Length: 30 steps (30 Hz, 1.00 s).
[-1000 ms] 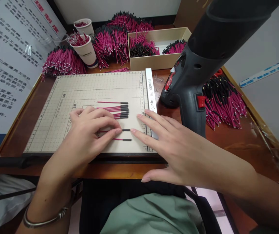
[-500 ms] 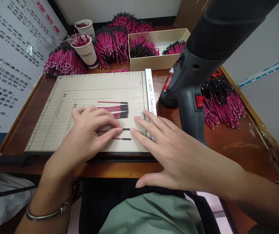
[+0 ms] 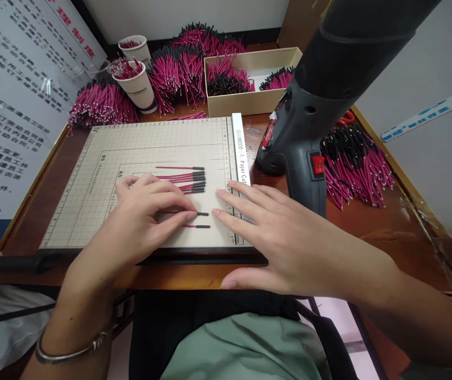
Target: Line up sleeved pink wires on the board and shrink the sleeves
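Note:
Between the thumb and index finger of my left hand is a thin wire with a black sleeve, lying over the paper cutter board. Just below it on the board rests another sleeved wire. Above are several pink wires with black ends side by side, and a single wire a little apart from them. My right hand is spread flat over the board's right edge, its fingertips a little right of the held wire's black end, with nothing in it.
A black heat gun with a red switch stands right of the board. Behind are a cardboard box, paper cups and a pink wire pile. More wires lie at the right.
The held wire's black end has moved slightly down, nearer the wire below it. A small gap now shows between it and my right fingertips. The whole view has shifted slightly.

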Tool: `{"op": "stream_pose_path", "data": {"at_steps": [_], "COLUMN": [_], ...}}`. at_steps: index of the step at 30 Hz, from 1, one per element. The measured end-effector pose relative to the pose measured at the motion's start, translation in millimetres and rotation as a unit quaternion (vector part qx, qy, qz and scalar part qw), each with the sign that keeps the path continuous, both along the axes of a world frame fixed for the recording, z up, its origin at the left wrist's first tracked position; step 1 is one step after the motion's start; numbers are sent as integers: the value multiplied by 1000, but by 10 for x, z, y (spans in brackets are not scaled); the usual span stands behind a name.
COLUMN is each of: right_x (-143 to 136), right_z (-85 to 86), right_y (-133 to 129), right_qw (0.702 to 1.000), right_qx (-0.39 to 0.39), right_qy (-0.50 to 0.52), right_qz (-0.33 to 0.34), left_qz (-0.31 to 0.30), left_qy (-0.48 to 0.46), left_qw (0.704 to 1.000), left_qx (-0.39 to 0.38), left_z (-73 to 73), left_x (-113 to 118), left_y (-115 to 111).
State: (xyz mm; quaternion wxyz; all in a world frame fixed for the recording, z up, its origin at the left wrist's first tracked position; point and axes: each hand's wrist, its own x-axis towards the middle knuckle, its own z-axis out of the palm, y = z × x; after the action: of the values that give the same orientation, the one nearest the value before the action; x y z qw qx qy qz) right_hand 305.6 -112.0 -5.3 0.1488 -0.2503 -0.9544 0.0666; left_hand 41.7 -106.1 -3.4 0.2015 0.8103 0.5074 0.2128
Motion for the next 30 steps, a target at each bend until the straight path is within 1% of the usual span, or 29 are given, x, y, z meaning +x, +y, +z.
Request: {"op": "stream_pose_path", "data": {"at_steps": [19, 25, 30], "right_x": [36, 73, 57], "right_z": [4, 23, 34], "right_y": [-1, -52, -55], "right_qw": [1000, 998, 998], "right_qx": [-4, -10, -19], "right_qy": [-21, -61, -61], "right_qz": [6, -7, -12], "left_qz": [-10, -10, -6], "left_qy": [-11, 0, 6], "left_qw": [999, 1000, 1000], "left_qx": [32, 19, 21], "left_z": [-54, -30, -34], "left_x": [-11, 6, 7], "left_y": [-20, -21, -26]}}
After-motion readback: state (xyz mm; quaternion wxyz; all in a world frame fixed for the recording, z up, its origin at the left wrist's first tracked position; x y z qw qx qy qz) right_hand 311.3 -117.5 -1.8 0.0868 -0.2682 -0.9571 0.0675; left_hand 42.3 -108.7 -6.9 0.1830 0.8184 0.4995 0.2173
